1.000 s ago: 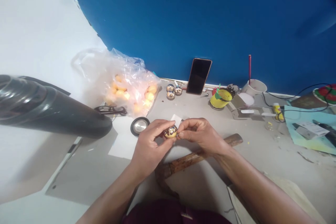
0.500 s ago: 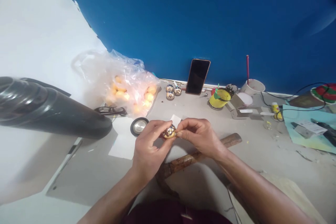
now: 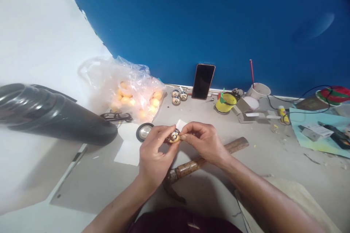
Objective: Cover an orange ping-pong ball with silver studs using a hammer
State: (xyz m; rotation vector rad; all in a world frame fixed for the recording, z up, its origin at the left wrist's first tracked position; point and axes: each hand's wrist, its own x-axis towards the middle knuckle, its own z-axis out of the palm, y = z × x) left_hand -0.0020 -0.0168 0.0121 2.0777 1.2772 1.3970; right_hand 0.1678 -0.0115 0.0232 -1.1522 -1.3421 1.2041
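Between the thumb and fingers of my left hand (image 3: 154,154) is a small ball (image 3: 173,136), yellow beneath and partly covered with shiny metallic pieces. My right hand (image 3: 205,142) is closed in a pinch against the ball's right side. Whatever lies between those fingertips is too small to make out. Below the hands rests a wooden-handled tool (image 3: 191,168) with a dark curved head, its handle partly covered by my right hand. A round black-rimmed metal disc (image 3: 144,131) lies just left of my left hand.
Three shiny balls (image 3: 176,100) sit near the wall, beside a propped phone (image 3: 203,81). A clear bag of yellow balls (image 3: 131,94) and a big dark cylinder (image 3: 60,116) stand left. To the right are a yellow cup (image 3: 225,105) and a white cup (image 3: 259,91).
The camera view has shifted slightly. Both hands keep their hold at the ball, which appears turned a little, showing more of its shiny pieces.
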